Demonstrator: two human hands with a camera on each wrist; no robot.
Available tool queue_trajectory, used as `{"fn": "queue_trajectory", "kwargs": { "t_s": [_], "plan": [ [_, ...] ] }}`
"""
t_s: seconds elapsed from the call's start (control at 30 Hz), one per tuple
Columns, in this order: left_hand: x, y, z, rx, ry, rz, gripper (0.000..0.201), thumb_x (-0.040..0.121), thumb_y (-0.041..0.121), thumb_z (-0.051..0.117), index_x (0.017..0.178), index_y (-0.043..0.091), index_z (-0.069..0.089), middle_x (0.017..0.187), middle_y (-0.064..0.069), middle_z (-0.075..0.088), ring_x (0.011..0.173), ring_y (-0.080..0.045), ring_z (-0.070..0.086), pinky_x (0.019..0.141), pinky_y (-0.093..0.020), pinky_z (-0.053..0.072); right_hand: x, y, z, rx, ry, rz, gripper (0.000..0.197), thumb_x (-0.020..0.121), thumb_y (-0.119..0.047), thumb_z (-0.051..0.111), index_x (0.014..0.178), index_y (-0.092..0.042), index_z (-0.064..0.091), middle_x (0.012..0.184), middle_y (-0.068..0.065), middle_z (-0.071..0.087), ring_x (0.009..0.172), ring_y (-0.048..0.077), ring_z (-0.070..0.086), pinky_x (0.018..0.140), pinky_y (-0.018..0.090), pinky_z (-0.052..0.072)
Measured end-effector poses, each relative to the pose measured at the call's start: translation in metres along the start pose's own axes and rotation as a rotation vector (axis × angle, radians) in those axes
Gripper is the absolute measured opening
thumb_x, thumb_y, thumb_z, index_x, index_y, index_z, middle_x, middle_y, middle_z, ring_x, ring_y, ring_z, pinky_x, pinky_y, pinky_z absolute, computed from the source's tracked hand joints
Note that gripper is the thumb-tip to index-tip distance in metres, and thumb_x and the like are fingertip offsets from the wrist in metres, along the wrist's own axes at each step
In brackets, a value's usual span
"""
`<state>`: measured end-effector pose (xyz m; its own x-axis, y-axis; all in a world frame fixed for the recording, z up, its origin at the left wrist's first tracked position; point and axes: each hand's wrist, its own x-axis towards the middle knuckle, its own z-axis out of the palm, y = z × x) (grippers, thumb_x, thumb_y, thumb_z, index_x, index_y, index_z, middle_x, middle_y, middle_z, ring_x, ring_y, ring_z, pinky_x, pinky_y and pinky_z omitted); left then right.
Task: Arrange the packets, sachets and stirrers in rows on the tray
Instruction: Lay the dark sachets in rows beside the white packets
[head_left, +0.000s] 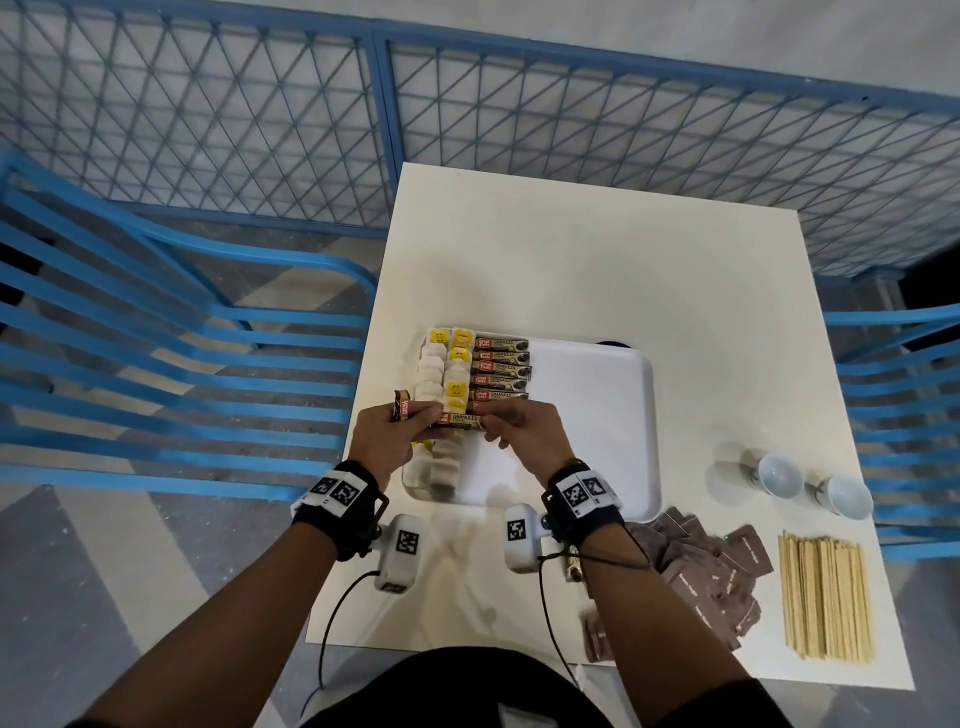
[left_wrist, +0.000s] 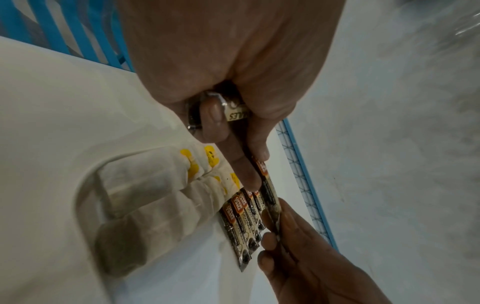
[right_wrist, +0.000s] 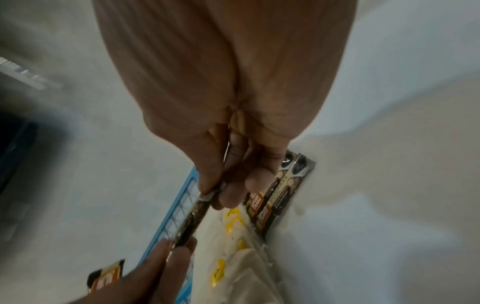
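On the left of the white tray lie two columns of tea bags with yellow tags, then a column of brown coffee sachets. Both hands hold one more coffee sachet just above the near end of that column. My left hand pinches its left end and keeps spare sachets tucked in the palm. My right hand pinches the right end. The left wrist view shows the held sachet over the laid sachets. In the right wrist view the sachet runs between both hands.
A heap of brown packets and a bundle of wooden stirrers lie on the table at the near right. Two white cups stand behind them. Blue slatted chairs flank the table, with a blue mesh fence beyond.
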<state>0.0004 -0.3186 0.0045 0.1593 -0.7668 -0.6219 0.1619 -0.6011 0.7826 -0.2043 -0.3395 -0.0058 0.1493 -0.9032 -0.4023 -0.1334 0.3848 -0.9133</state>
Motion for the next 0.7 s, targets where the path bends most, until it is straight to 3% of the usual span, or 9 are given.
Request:
{"fn": "queue_trajectory", "kwargs": {
  "t_s": [0.13, 0.27, 0.37, 0.43, 0.53, 0.7],
  "plan": [
    [0.0, 0.001, 0.002, -0.008, 0.019, -0.008, 0.014, 0.09, 0.007, 0.074, 0.102, 0.0, 0.075, 0.093, -0.022, 0.077, 0.087, -0.032, 0.077, 0.033, -0.018, 0.025, 0.001, -0.004, 0.002, -0.138, 0.037, -0.033, 0.015, 0.092, -0.008, 0.068, 0.104, -0.011, 0.076, 0.082, -0.002, 0.074, 0.067, 0.011, 0.068, 0.066, 0.025, 0.051],
    [-0.003, 0.004, 0.004, -0.013, 0.028, -0.009, 0.013, 0.089, 0.007, 0.074, 0.101, 0.001, 0.076, 0.09, -0.021, 0.077, 0.079, -0.028, 0.078, 0.033, -0.018, 0.027, -0.002, -0.011, 0.008, -0.489, 0.076, -0.255, 0.029, 0.081, -0.035, 0.08, 0.108, -0.026, 0.073, 0.104, -0.007, 0.069, 0.093, 0.006, 0.061, 0.084, 0.017, 0.048],
    [-0.005, 0.005, 0.006, -0.01, 0.028, -0.006, 0.013, 0.09, 0.009, 0.074, 0.1, 0.0, 0.076, 0.088, -0.024, 0.075, 0.048, -0.012, 0.067, 0.034, -0.016, 0.026, 0.0, -0.01, 0.015, -0.772, 0.03, -0.456, 0.028, 0.078, -0.031, 0.08, 0.104, -0.023, 0.074, 0.103, -0.003, 0.064, 0.101, 0.02, 0.054, 0.092, 0.037, 0.046],
    [-0.004, 0.003, 0.005, -0.004, 0.018, 0.003, 0.016, 0.091, 0.014, 0.074, 0.101, 0.002, 0.077, 0.09, -0.024, 0.076, 0.049, -0.013, 0.063, 0.036, -0.018, 0.026, 0.002, -0.011, 0.015, -0.803, 0.018, -0.473, 0.023, 0.08, -0.024, 0.079, 0.102, -0.02, 0.075, 0.1, -0.002, 0.063, 0.1, 0.024, 0.054, 0.087, 0.045, 0.049],
    [-0.002, 0.001, 0.002, 0.019, 0.034, 0.009, 0.017, 0.092, 0.023, 0.073, 0.101, 0.009, 0.076, 0.092, -0.012, 0.078, 0.074, -0.024, 0.075, 0.038, -0.019, 0.026, 0.003, -0.006, 0.007, -0.764, 0.042, -0.422, 0.023, 0.081, -0.018, 0.079, 0.103, -0.018, 0.075, 0.101, 0.001, 0.063, 0.1, 0.024, 0.054, 0.086, 0.043, 0.05],
    [0.003, -0.003, -0.004, 0.087, 0.087, 0.006, 0.015, 0.095, 0.024, 0.068, 0.099, 0.01, 0.068, 0.087, -0.007, 0.069, 0.059, -0.018, 0.057, 0.042, -0.022, 0.029, -0.007, 0.024, -0.013, -0.802, 0.14, -0.324, 0.019, 0.081, -0.021, 0.079, 0.099, -0.018, 0.073, 0.1, 0.002, 0.066, 0.095, 0.027, 0.054, 0.082, 0.043, 0.047]
  ]
}}
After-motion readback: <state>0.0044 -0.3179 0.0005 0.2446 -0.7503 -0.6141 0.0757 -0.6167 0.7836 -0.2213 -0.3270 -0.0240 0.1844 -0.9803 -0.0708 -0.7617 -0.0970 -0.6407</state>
